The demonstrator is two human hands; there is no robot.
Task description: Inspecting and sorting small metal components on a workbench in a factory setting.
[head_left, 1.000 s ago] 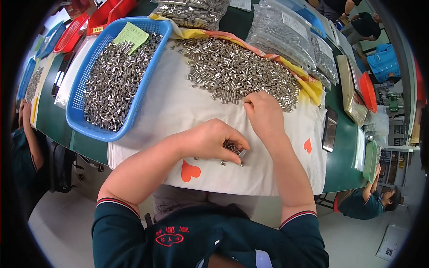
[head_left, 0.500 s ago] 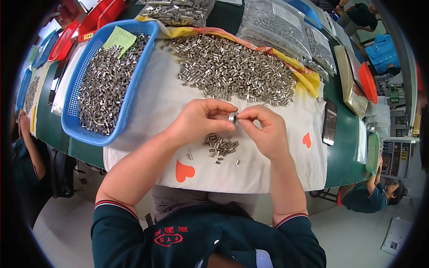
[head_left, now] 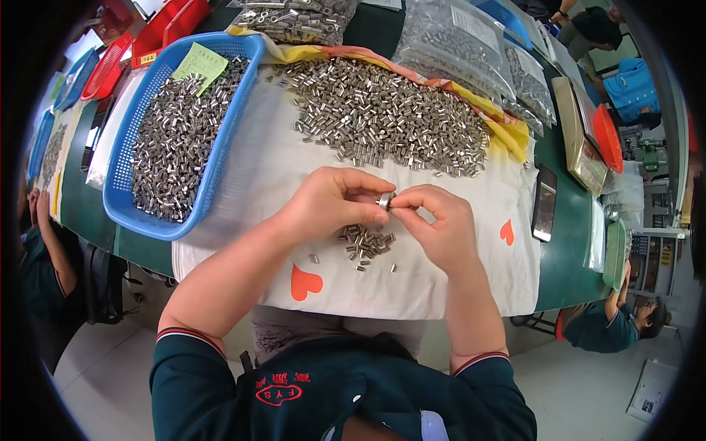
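Observation:
Above the middle of the white cloth (head_left: pixel 243 158), my left hand (head_left: pixel 331 197) pinches a small, round, shiny metal ring-like piece (head_left: pixel 385 199) between thumb and fingers. My right hand (head_left: pixel 439 220) meets it from the right, thumb and forefinger pressed together at the piece's side. Whatever those right fingertips hold is hidden. Just below the hands lies a small pile of short metal cylinders (head_left: pixel 365 245), with a few loose ones beside it. Farther off spreads a large heap of the same cylinders (head_left: pixel 390 110).
A blue perforated basket (head_left: pixel 118 184) full of cylinders stands left, a green paper slip (head_left: pixel 200 67) on top. Bags of metal parts (head_left: pixel 448 51) line the back. A phone (head_left: pixel 543 203) lies right on the green table (head_left: pixel 570 272). Other people sit at both sides.
The ring-like piece has turned slightly between my fingers. Both hands stay nearly in place, and the whole view has shifted a little.

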